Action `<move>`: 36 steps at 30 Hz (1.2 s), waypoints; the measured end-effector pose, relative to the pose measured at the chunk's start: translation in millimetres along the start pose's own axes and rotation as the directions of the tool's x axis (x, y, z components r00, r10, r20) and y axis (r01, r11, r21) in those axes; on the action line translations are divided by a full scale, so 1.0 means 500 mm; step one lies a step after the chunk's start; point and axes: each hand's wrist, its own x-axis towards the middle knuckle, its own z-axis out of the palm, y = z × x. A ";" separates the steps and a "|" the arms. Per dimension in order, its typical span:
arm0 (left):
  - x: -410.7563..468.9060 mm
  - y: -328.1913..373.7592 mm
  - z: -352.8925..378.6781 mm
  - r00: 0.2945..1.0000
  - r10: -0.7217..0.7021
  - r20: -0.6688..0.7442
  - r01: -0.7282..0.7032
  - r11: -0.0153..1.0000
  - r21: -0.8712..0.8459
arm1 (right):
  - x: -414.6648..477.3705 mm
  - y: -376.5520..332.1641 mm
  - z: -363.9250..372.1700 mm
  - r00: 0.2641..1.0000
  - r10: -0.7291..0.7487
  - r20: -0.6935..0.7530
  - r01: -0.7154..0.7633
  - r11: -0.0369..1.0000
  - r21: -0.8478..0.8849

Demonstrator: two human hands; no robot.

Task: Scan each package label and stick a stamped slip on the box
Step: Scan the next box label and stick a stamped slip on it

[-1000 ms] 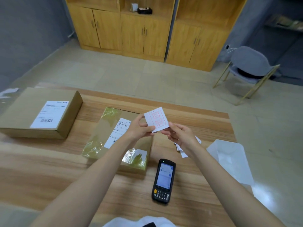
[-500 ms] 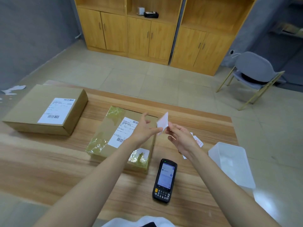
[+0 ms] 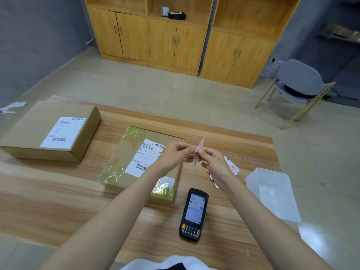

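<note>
Table (image 3: pixel 58 191) runs wide across your view. Far left on it sits a plain box (image 3: pixel 29 131) with its label (image 3: pixel 62 132) up. The taped box (image 3: pixel 124 152) lies mid-table, in front of your left arm, its own label (image 3: pixel 145 158) partly covered by your left hand (image 3: pixel 172 154). An empty clear tray (image 3: pixel 272 193) hangs off the right edge. The scanner (image 3: pixel 193 213) lies flat near you, screen lit, just beside the taped box, nobody holding it.

Both hands are up over the table past the taped box's right edge, pinching one slip (image 3: pixel 198 152) between them, seen edge-on. Left hand is closed on its left side, right hand (image 3: pixel 212 162) is closed on the other; it looks like you're peeling the backing, but I can't tell if it has separated. More stamped slips (image 3: pixel 232 167) lie on the table just behind your right hand.

Risks from here, as a guess:
- Thin slip curls or folds onto itself once the backing comes off, since it's held by one edge only.
- Slip tears if both hands pull apart too fast.
- It lands over the barcode, because the label fills much of the lid.
- Your right forearm sweeps the loose slips off the table.
</note>
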 end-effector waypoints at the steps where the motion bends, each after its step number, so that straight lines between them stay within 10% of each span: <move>1: 0.000 -0.001 0.000 1.000 -0.004 0.004 0.004 1.000 -0.009 | 0.000 0.000 0.000 1.000 -0.009 -0.008 0.009 1.000 -0.018; 19: 0.042 -0.040 0.037 0.957 -0.084 -0.277 0.113 0.990 0.088 | -0.027 0.041 -0.124 0.944 0.064 -0.323 -0.129 0.974 -0.184; 32: 0.075 -0.080 0.152 0.944 -0.150 -0.295 0.195 0.973 0.127 | -0.132 0.138 -0.348 0.623 0.214 -0.752 -0.287 0.957 0.035; 36: 0.069 -0.095 0.172 0.939 -0.169 -0.299 0.219 0.965 0.141 | -0.159 0.180 -0.391 0.622 0.296 -0.725 -0.395 0.918 0.035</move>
